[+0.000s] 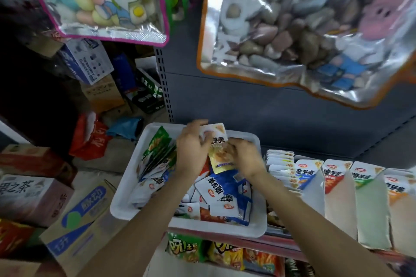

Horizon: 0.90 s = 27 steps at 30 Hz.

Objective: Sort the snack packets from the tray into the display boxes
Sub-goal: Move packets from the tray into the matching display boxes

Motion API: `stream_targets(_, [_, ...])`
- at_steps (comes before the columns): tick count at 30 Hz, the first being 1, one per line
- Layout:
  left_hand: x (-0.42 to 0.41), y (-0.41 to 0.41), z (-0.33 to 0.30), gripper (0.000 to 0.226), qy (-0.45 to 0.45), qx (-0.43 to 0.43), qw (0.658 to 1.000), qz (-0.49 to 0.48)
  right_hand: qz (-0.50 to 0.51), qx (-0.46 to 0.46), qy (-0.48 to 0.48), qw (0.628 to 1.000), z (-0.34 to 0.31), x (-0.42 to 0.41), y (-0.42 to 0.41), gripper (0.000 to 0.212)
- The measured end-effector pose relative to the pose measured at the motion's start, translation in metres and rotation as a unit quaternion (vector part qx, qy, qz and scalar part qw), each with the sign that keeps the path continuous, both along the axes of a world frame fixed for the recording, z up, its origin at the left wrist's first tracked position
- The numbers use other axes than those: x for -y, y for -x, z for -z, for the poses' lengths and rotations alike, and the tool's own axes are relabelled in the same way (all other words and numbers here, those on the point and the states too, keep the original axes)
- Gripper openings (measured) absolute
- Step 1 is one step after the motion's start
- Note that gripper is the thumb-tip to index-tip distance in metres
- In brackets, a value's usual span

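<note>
Packets: a small stack [219, 153] is held above the far part of the tray [126, 177].
Left hand [193, 148]: fingers curled round the stack.
Right hand [245, 156]: pinching the stack's near packet.
Tray: many packets remain unsorted.
Display boxes [337, 186]: to the right, leftmost box partly filled.

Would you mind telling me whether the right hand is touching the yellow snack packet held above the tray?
Touching. The head view shows the right hand with fingers curled onto the yellow snack packet.
</note>
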State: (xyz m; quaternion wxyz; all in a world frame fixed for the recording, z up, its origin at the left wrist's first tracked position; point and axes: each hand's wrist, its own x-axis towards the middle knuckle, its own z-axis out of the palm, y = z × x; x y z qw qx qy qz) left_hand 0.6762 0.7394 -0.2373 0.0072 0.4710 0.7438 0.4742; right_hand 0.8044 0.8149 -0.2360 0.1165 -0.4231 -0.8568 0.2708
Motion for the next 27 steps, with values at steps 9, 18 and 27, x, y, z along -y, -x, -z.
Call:
stream_targets(9, [-0.026, -0.086, -0.031, 0.014, 0.101, 0.136, 0.974, 0.150, 0.082, -0.307, 0.234, 0.919, -0.047, -0.025, -0.104, 0.017])
stream_targets(18, [-0.070, -0.125, -0.006, 0.037, 0.246, -0.002, 0.956, 0.162, 0.205, -0.463, 0.175, 0.844, -0.070, -0.063, -0.172, 0.008])
stream_targets(27, [-0.046, -0.129, 0.012, 0.037, 0.278, -0.032, 0.935, 0.217, 0.184, -0.439, 0.228, 0.850, -0.063, -0.076, -0.171, 0.011])
